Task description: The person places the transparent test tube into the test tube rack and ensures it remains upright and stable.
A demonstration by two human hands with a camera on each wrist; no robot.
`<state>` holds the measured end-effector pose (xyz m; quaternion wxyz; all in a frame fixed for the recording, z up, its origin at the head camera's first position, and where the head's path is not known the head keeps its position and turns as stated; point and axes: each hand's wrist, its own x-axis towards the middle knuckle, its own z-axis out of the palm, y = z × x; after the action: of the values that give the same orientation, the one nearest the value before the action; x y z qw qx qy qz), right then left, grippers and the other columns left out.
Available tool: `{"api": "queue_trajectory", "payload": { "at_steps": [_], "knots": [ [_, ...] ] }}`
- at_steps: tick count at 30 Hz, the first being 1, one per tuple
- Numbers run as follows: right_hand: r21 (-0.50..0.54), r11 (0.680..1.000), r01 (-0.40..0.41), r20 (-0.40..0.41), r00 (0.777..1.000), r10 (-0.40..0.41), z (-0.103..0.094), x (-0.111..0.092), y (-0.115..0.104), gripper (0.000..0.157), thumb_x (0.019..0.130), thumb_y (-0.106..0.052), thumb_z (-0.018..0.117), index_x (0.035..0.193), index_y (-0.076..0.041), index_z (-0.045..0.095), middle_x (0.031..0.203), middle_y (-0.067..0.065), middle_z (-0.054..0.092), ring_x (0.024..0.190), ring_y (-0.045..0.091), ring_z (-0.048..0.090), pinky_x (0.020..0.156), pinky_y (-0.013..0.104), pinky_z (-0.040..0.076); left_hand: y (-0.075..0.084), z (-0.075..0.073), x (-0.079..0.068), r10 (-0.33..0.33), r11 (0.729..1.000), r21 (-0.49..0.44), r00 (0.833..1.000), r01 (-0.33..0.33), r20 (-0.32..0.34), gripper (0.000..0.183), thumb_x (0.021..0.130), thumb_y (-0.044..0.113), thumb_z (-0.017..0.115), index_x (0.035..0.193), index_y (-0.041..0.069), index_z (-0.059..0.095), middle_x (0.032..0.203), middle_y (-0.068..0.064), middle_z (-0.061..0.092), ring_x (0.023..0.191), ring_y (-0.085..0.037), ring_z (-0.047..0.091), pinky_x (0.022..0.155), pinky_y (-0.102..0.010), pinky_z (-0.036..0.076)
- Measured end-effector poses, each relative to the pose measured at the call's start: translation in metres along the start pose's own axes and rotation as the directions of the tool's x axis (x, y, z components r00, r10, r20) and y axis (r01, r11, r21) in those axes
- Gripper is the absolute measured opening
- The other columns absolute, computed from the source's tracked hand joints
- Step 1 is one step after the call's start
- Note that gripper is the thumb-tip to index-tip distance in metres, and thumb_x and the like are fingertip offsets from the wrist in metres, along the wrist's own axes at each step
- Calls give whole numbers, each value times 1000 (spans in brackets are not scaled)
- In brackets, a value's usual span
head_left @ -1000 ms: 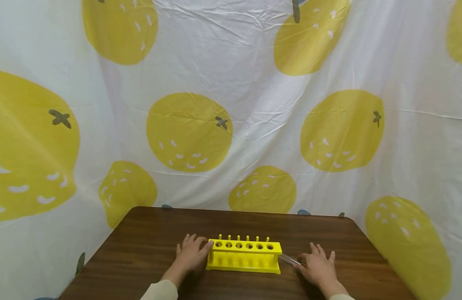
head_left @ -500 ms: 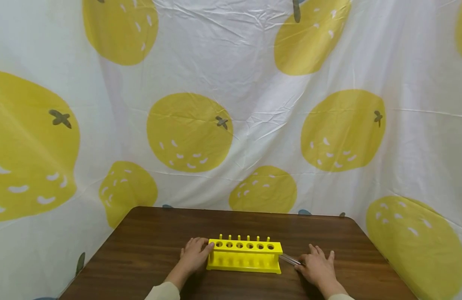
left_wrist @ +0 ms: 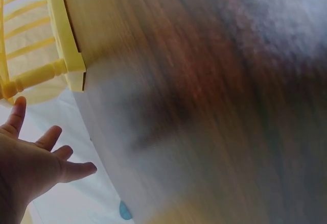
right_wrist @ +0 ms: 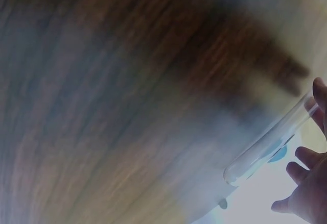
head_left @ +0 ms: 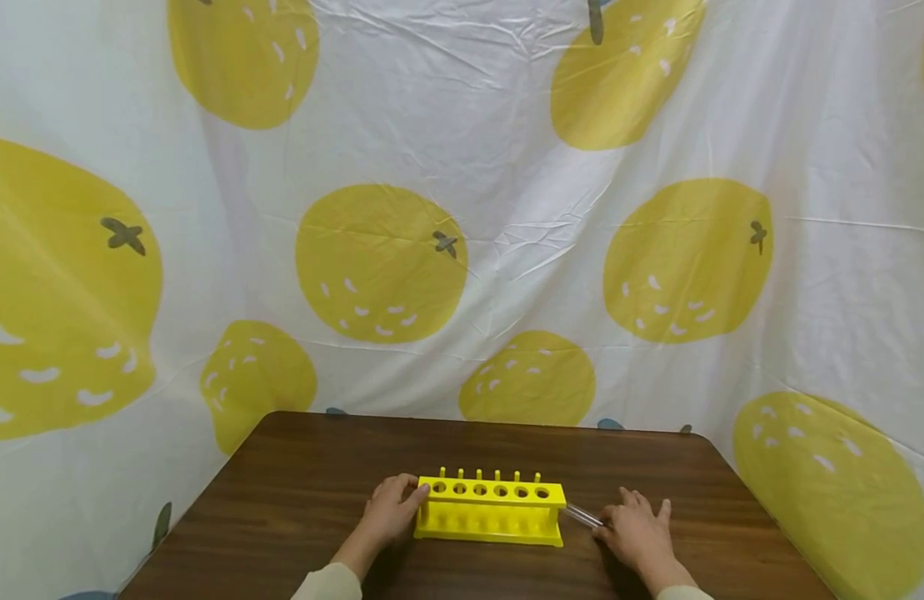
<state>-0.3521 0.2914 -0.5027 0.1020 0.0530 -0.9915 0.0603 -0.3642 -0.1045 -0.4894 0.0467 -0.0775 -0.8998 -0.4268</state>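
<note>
A yellow test tube rack (head_left: 488, 533) with a row of round holes and short pegs stands upright on the table. At its left end, my left hand (head_left: 387, 510) holds the top plate, thumb at the front corner. The left wrist view shows a fingertip (left_wrist: 20, 104) right at the rack's upper end, the other fingers spread away. To the right of the rack, my right hand (head_left: 638, 530) pinches one end of a clear glass test tube (head_left: 583, 516) between thumb and forefinger. The tube slants, its rounded end (right_wrist: 234, 175) pointing away from the hand.
The dark wood-grain table (head_left: 342, 454) has a rounded far edge. Behind and beside it hangs a white cloth (head_left: 521, 192) printed with large yellow fruit.
My left hand has shifted slightly right against the rack, its fingers drawing closer together. The right hand and the test tube have barely moved.
</note>
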Motion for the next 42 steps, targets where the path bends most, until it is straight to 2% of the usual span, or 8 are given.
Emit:
{"api": "queue_trajectory", "payload": {
  "at_steps": [7, 12, 18, 24, 34, 42],
  "knots": [
    [83, 996, -32, -23, 999, 34, -8, 2, 4, 20, 90, -33, 72, 100, -16, 74, 141, 34, 44, 131, 56, 37, 99, 82, 8, -1, 0, 3, -30, 999, -26, 999, 31, 10, 44, 101, 46, 53, 118, 5, 60, 134, -25, 51, 127, -48, 40, 102, -68, 26],
    [144, 989, -46, -77, 995, 58, -14, 6, 3, 19, 90, -33, 72, 99, -16, 74, 141, 34, 45, 129, 57, 39, 98, 82, 9, -2, 0, 4, -52, 998, -38, 998, 52, 18, 46, 101, 47, 53, 119, 5, 59, 136, -25, 50, 127, -47, 40, 104, -67, 27],
    [219, 975, -39, -128, 989, 68, -25, 10, -3, 23, 92, -36, 70, 102, -15, 75, 143, 33, 44, 129, 57, 38, 98, 82, 8, -1, 1, 4, -77, 996, -47, 997, 78, 18, 46, 100, 47, 55, 121, 6, 59, 138, -24, 48, 127, -45, 40, 105, -66, 28],
    [285, 958, -42, -162, 983, 91, -36, 14, -10, 27, 93, -32, 69, 108, -10, 74, 144, 31, 43, 130, 55, 37, 100, 81, 8, 0, 1, 4, -90, 995, -49, 996, 91, 19, 46, 100, 47, 55, 120, 6, 59, 138, -24, 48, 126, -44, 41, 104, -66, 29],
    [417, 908, -47, -240, 957, 160, -58, 23, -27, 31, 96, -30, 66, 112, -4, 72, 146, 29, 42, 135, 51, 34, 105, 76, 7, -2, 1, 4, -66, 996, -54, 998, 67, 21, 46, 100, 46, 56, 120, 5, 60, 137, -24, 49, 125, -45, 42, 102, -66, 31],
    [499, 866, 44, -340, 928, 149, -77, 27, -46, 33, 97, -31, 66, 112, -3, 72, 146, 28, 44, 135, 46, 37, 107, 73, 11, -3, 2, 4, -60, 998, -30, 998, 60, 19, 47, 100, 47, 55, 120, 5, 60, 137, -24, 49, 126, -45, 41, 103, -66, 28]
  ]
}}
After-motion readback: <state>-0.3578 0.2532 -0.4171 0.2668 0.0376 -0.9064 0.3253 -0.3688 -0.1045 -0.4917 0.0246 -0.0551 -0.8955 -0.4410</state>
